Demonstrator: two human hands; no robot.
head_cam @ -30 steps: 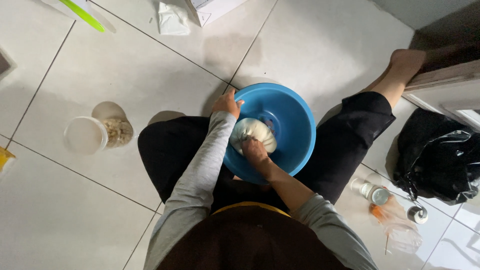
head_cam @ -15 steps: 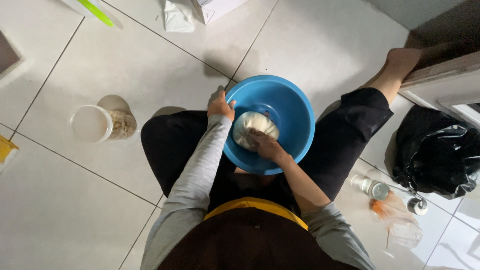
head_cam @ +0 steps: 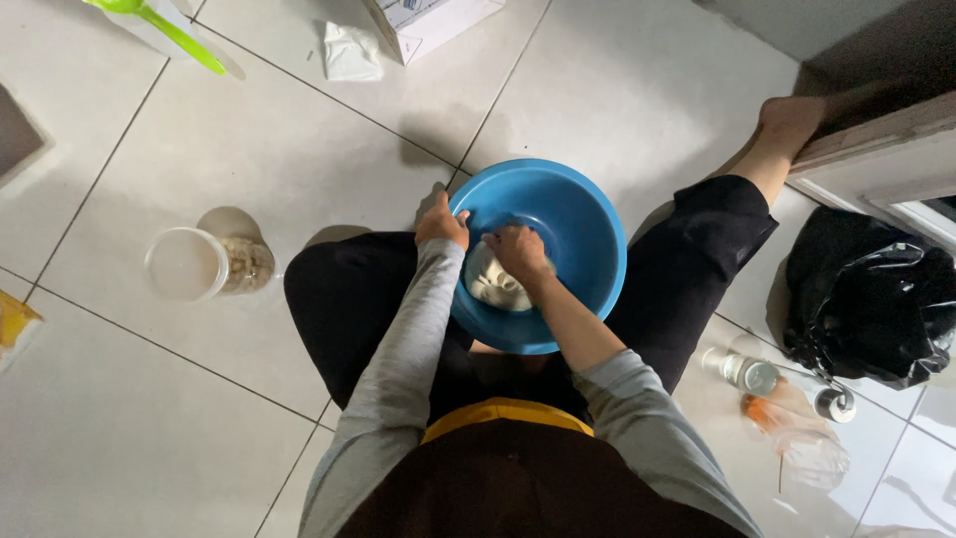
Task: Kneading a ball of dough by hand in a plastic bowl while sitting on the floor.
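Right hand (head_cam: pixel 518 249) shifted up onto dough (head_cam: pixel 495 284), fist closed, left hand (head_cam: pixel 441 221) gripping blue bowl (head_cam: pixel 568 214) rim

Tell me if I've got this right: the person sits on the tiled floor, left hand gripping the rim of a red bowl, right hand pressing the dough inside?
Nearly. The head view shows the bowl is blue, not red. The left hand grips its rim while the right hand presses the dough inside.

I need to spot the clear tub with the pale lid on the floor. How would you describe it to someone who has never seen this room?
Start at the blue bowl between the seated person's knees, where the left hand holds the rim. Look across the black trouser leg to the white tiled floor on that side. The clear tub lies on its side there, round pale lid toward the camera, with brownish contents inside, unlike the upright bottles on the opposite side.
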